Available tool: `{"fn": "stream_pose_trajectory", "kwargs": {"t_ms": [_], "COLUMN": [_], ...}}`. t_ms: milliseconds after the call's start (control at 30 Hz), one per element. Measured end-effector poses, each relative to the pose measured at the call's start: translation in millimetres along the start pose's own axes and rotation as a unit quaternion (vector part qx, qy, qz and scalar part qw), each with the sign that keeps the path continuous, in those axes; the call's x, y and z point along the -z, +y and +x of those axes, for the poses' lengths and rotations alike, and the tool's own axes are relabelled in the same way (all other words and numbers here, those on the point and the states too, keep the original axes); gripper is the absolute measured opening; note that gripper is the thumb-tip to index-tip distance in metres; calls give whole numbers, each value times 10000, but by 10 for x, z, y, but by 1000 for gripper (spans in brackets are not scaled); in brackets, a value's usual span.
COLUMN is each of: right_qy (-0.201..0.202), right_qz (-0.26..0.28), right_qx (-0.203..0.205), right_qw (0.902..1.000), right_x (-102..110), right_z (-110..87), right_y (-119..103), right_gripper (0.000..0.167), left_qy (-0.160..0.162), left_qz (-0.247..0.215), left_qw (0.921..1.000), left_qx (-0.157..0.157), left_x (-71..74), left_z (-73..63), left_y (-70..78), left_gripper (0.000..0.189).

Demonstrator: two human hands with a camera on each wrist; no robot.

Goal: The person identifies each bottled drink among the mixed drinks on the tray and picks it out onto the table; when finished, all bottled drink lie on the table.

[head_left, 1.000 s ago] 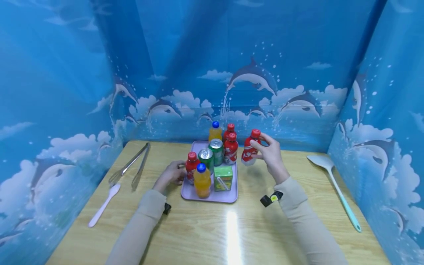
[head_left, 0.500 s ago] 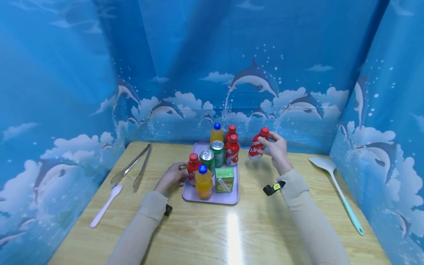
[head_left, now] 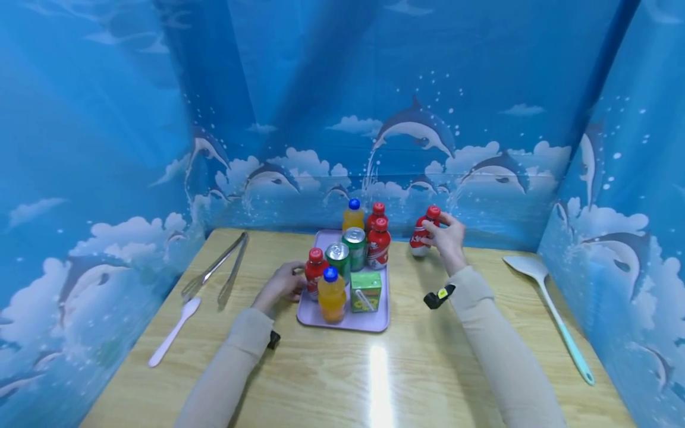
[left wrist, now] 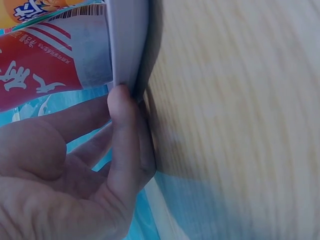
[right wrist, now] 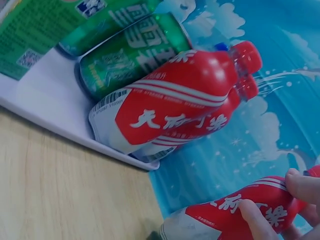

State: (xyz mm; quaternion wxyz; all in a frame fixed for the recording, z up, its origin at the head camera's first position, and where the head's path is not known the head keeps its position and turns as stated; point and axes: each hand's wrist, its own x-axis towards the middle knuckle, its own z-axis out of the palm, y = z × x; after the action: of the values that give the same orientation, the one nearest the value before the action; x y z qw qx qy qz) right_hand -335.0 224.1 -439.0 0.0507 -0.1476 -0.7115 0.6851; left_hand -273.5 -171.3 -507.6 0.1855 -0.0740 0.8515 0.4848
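My right hand (head_left: pixel 448 241) grips a red plastic soda bottle (head_left: pixel 421 238) with a red cap, just right of the lilac tray (head_left: pixel 342 324). In the right wrist view the bottle leans, thumb and fingers round its upper part. On the left, my left hand (head_left: pixel 280 282) holds the tray's side edge; the left wrist view shows its fingertips (left wrist: pixel 121 97) at the tray wall, below a red soda bottle (left wrist: pixel 40 67). Standing on the tray are more red bottles (head_left: pixel 379 244), two green cans (head_left: pixel 354 246), orange drink bottles (head_left: pixel 332 297) and a green juice carton (head_left: pixel 365 291).
Metal tongs (head_left: pixel 214 267), a whisk-like end among them, and a pale pink spoon (head_left: pixel 175 333) lie on the left of the wooden table (head_left: pixel 332 380). A turner with a mint handle (head_left: pixel 559 321) lies right. A blue dolphin-print curtain (head_left: pixel 310 119) borders the table's back and sides.
My right hand has carried the red soda bottle to the right, away from the tray, and lowered it toward the table. The left hand stays at the tray's edge.
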Motion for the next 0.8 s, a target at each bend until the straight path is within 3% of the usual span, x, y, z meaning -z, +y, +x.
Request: {"fn": "stream_pose_trajectory", "kwargs": {"t_ms": [400,800], "right_qy": [204,200], "right_qz": [46,6], "right_qx": [175,105], "right_qw": [9996,9997], "right_x": [-34,-27], "right_z": [146,160], "right_y": [90,113], "right_gripper": [59,61], "left_qy": [-25,35], "left_qz": [51,117], "left_qw": [9999,9998], "left_qx": [112,184], "left_x": [-13,-16], "left_z": [15,51], "left_y": [8,17], "left_gripper": [60,62]}}
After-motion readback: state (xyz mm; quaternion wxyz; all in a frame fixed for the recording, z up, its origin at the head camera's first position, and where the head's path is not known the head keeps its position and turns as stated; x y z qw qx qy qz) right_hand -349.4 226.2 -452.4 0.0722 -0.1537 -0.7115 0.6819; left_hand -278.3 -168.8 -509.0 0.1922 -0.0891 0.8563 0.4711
